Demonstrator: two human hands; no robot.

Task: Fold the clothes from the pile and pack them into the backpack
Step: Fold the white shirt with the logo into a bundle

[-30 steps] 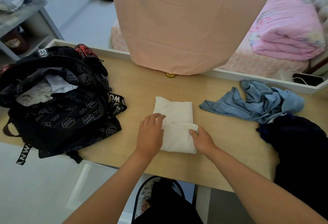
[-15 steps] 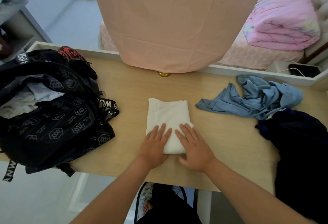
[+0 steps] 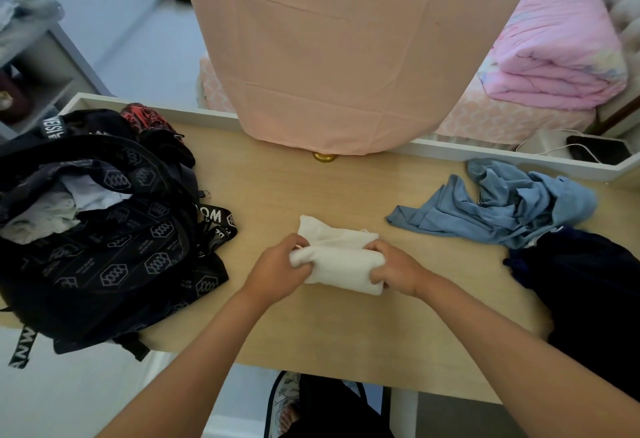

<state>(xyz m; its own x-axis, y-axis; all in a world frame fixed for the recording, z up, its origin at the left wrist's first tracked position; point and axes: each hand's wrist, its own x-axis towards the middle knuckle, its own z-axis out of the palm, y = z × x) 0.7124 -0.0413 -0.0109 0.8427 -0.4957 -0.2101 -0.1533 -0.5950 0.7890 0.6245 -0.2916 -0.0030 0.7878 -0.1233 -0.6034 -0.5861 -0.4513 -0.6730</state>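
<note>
Head camera looks down on a pale wooden tabletop (image 3: 346, 188). Its left end carries a black backpack (image 3: 114, 264) printed with white hexagon marks, lying with its mouth gaping open. Inside sit pale clothes (image 3: 52, 219), white and grey, loosely bundled; whatever lies beneath them is hidden by the dark lining. One lettered strap (image 3: 22, 347) hangs off the near edge.

On the right end a dark navy garment (image 3: 595, 299) lies heaped, spilling past the near edge and cut off by the frame, its shape hard to make out. Just beyond and touching it, a light blue garment (image 3: 502, 209) lies crumpled and unfolded.

Between the backpack and the blue garment, near the middle of the tabletop, is the white garment (image 3: 343, 264), folded into a thick, compact bundle. Its far layer lies flat on the wood while the near part is bunched up into a soft roll.

The hands hold that roll at either end: the left hand (image 3: 277, 271) grips the left end with fingers curled round it, and the right hand (image 3: 398, 271) grips the right end the same way, fingertips buried in the cloth
</note>
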